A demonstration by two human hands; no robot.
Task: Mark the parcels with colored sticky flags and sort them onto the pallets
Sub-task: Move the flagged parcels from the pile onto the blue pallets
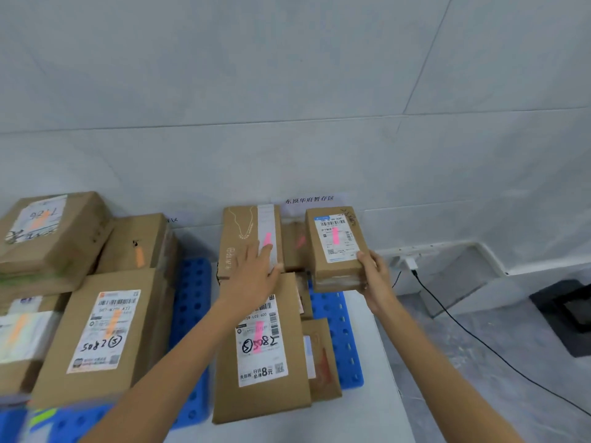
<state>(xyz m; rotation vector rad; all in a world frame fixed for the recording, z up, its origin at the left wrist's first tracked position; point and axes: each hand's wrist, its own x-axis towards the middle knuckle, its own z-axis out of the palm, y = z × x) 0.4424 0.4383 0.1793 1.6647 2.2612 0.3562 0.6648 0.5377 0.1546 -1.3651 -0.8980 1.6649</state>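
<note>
Big parcel (pixel 256 346): it is seen nearest, below the left wrist, laid flat on the blue pallet (pixel 348 340). A pink flag (pixel 257 334) is stuck on its label, so it is likely sorted already.

Orange pile (pixel 102 330): it is found well to the left of the left fingers, on another pallet (pixel 192 298). Orange flags are stuck there, so the colours seem to be kept apart.

Left hand (pixel 252 273): it is laid flat, with the fingers straight and close together. Nothing is gripped. The fingertips are pressed on the tall parcel (pixel 243 238), likely so that it is not knocked out of place.

Right hand (pixel 374 273): the fingers are curled round the near end of the small parcel (pixel 334 247). That end is likely held so the far end can be slid in first.

Small parcel: it is found just past the right fingers, label up, so its second pink flag (pixel 335 235) can be read. It is held to the right of the left fingertips, with a low box between. Whether it rests on the pile cannot be told.

Tall parcel: it is found under and past the left fingertips. A third pink flag (pixel 267 239) is stuck just beside them.

Wall sign (pixel 309 199): it is seen beyond all the fingers. The pink pile's place is likely named by it.

Step in hand: the small parcel is likely being set down with the other pink ones.
</note>
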